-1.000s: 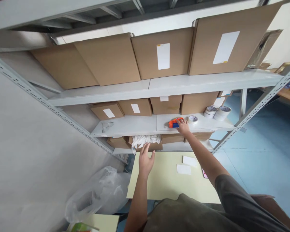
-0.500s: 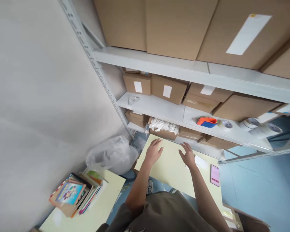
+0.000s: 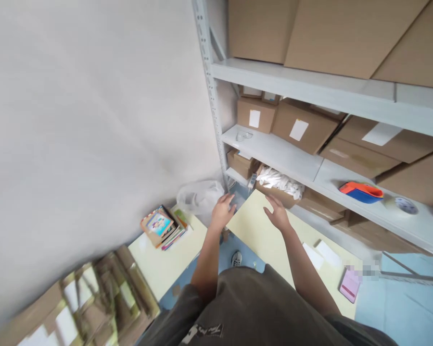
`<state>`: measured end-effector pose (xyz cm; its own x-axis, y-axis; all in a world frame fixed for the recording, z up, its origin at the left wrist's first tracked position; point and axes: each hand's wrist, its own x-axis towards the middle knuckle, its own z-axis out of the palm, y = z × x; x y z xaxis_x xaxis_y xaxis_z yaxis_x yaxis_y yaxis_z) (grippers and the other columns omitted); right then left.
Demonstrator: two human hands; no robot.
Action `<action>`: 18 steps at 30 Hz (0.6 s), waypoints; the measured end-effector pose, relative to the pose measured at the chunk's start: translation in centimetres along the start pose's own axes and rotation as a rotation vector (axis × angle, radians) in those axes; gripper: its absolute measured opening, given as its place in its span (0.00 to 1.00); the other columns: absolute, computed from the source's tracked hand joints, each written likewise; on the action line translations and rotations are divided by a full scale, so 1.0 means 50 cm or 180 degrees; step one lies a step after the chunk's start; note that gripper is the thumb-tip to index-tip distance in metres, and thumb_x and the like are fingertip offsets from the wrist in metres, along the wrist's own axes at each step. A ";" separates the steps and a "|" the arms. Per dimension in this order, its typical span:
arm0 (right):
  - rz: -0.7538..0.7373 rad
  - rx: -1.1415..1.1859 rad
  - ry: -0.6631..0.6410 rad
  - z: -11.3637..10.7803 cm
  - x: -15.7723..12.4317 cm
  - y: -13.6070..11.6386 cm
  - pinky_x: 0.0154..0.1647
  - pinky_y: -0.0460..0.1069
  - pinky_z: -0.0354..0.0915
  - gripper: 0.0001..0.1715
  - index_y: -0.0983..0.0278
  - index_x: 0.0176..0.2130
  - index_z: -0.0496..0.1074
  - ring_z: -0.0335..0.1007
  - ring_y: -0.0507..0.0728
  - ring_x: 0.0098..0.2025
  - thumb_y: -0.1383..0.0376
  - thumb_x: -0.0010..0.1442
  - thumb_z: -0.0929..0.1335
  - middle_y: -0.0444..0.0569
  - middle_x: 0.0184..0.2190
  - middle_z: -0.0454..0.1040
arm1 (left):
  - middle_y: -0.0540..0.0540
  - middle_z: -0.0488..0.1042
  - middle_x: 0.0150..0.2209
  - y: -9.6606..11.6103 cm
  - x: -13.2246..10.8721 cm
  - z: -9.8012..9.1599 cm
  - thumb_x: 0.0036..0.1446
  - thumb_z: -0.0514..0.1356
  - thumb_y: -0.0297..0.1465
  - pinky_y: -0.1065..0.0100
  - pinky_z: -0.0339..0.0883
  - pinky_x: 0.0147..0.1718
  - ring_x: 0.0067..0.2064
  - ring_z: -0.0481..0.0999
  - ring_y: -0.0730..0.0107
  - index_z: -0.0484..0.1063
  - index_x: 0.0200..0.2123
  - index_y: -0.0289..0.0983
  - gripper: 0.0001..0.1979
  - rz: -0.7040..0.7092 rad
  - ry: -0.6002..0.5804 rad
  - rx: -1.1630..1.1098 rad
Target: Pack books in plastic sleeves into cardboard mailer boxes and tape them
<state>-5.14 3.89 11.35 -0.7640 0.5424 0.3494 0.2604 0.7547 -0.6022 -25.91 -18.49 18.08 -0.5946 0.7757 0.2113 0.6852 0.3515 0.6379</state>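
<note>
My left hand (image 3: 222, 210) hovers open over the near-left corner of a pale yellow table (image 3: 274, 240), fingers spread and holding nothing. To its right, my right hand (image 3: 277, 214) is also open and empty above the same table. An orange and blue tape dispenser (image 3: 361, 191) lies on the grey shelf (image 3: 296, 161) beyond my right hand, well out of its grasp, with a small tape roll (image 3: 406, 205) beside it.
Cardboard boxes (image 3: 303, 129) fill the metal rack. A box of white packing material (image 3: 279, 180) sits on the lower shelf. A second yellow table (image 3: 159, 264) holds stacked books (image 3: 162, 226); folded cartons (image 3: 94, 302) lie at the bottom left. A plastic bag (image 3: 198, 196), paper slips (image 3: 321, 252) and a pink phone (image 3: 349, 286) are nearby.
My right hand left the tape dispenser on the shelf and dropped over the table. The view swung left and down, bringing the books and folded cartons into sight.
</note>
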 end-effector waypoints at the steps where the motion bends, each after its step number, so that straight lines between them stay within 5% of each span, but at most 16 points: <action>1: -0.0063 0.0065 -0.0099 0.009 0.005 -0.010 0.71 0.69 0.64 0.31 0.60 0.68 0.71 0.65 0.70 0.71 0.55 0.70 0.66 0.60 0.69 0.69 | 0.35 0.74 0.65 -0.002 -0.027 -0.009 0.65 0.63 0.26 0.49 0.66 0.69 0.68 0.72 0.51 0.74 0.63 0.37 0.23 -0.0083 0.0059 0.0061; 12: -0.0631 0.0854 -0.1389 0.252 -0.096 -0.176 0.74 0.65 0.61 0.33 0.59 0.70 0.70 0.60 0.67 0.74 0.53 0.72 0.64 0.57 0.71 0.67 | 0.36 0.68 0.71 -0.051 -0.432 -0.096 0.67 0.62 0.32 0.49 0.67 0.67 0.71 0.68 0.49 0.71 0.67 0.40 0.26 -0.1638 0.0013 0.0617; 18: -0.0879 0.1042 -0.1769 0.352 -0.101 -0.285 0.75 0.65 0.59 0.34 0.59 0.71 0.69 0.58 0.68 0.75 0.54 0.70 0.65 0.56 0.72 0.65 | 0.34 0.67 0.71 -0.122 -0.520 -0.146 0.67 0.62 0.32 0.49 0.65 0.68 0.71 0.67 0.46 0.69 0.69 0.38 0.27 -0.2092 0.0268 0.0622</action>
<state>-15.38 -16.12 5.54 -0.9879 0.0120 0.1544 -0.1110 0.6404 -0.7600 -17.71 -44.65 14.07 -0.9378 0.3288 -0.1117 0.2299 0.8291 0.5097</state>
